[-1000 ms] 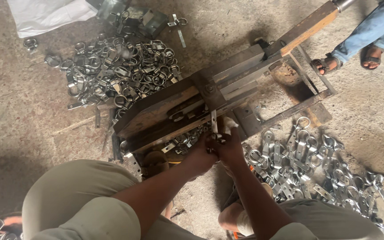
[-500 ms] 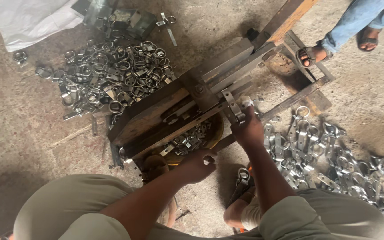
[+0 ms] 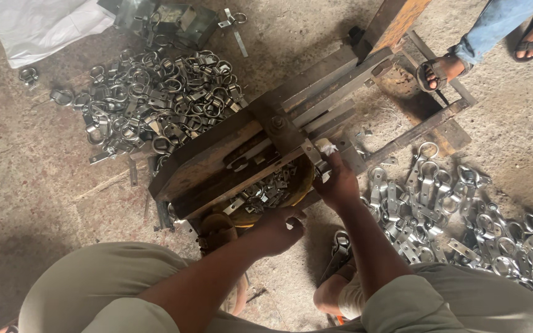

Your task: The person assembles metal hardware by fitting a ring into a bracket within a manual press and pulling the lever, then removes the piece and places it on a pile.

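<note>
A heavy wooden and steel press jig (image 3: pixel 242 154) lies on the concrete floor in front of me. My right hand (image 3: pixel 338 180) holds a small metal bracket (image 3: pixel 313 155) against the jig's steel bar, a bit of white cloth at my fingertips. My left hand (image 3: pixel 277 229) hovers just below the jig's front edge, fingers curled on a small metal piece. A shallow yellow dish (image 3: pixel 291 188) with several small metal parts sits under the jig between my hands.
A big heap of metal ring clamps (image 3: pixel 155 105) lies at the upper left, another heap (image 3: pixel 458 216) at the right. Another person's sandalled feet (image 3: pixel 442 68) stand at the top right by the jig's long lever (image 3: pixel 396 24). A white sack (image 3: pixel 44 28) lies top left.
My right hand moved up from beside the left hand to the jig's steel bar, carrying a bracket. The left hand dropped slightly toward me.
</note>
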